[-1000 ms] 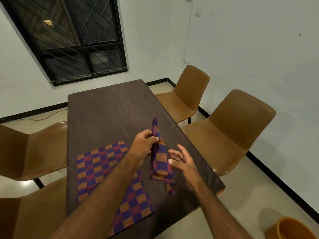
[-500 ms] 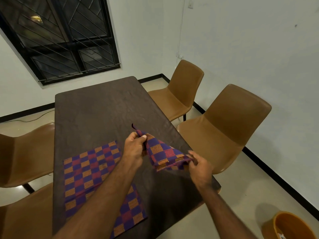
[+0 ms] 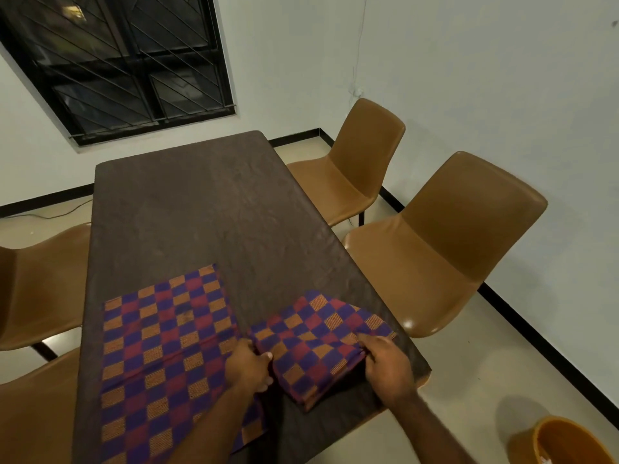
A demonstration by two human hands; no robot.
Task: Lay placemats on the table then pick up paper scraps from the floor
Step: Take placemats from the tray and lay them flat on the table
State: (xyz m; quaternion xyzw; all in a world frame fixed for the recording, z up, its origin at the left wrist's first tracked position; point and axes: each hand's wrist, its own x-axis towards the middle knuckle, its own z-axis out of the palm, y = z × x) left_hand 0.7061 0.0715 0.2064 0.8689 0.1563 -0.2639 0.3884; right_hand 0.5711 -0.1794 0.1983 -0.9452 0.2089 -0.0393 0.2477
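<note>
From my remote station I read both sets of fingers as clenched on cloth. The left hand (image 3: pixel 249 366) grips the near-left edge of the half-folded placemat of purple, red and orange checked weave (image 3: pixel 318 339), and the right hand (image 3: pixel 385 363) pinches its top layer at the right-hand fold. This placemat lies on the dark brown textured table (image 3: pixel 207 212) between the two hands. Its doubled layers show at the near edge, so I judge the opposed grips are set to draw the fold open and spread it flat. Just left of the left fingers a matching checked placemat (image 3: pixel 160 356) lies fully opened. Keep the second one parallel to it and short of the table edge just beyond the right fingers. Farther right stands a tan moulded chair (image 3: pixel 445 242). An orange plastic bucket (image 3: pixel 566 443) sits on the floor near the right forearm, probably for the scraps. I cannot make out any paper scraps on the floor.
</note>
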